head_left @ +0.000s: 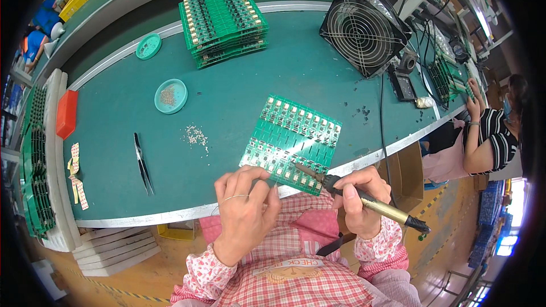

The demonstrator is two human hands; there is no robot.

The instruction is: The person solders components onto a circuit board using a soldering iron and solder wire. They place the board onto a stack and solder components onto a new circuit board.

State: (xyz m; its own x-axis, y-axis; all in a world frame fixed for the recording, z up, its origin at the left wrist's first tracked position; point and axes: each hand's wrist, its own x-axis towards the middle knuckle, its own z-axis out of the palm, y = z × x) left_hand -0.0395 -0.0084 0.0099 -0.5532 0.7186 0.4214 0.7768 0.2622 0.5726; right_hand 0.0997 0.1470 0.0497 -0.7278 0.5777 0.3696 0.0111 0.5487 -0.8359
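A green circuit board [287, 141] with rows of small white connectors lies tilted at the near edge of the bench. My right hand [367, 196] grips a soldering iron [387, 210], whose dark tip reaches over the board's near rows. At the board's near left corner is my left hand [243, 207], its fingers curled and pinched together. A thin pale sliver shows by its fingertips, too small to name. Left of that hand, black-tipped tweezers [142, 162] lie on the green mat, along with a scatter of tiny pale parts [196, 137].
Stacked circuit boards [224, 23] stand at the back. A black fan [364, 34] and an iron stand [404, 79] are back right, with a cable running down. Left are a round dish [181, 104], a red bin [67, 113] and racked boards [37, 159]. A co-worker [492, 131] sits right.
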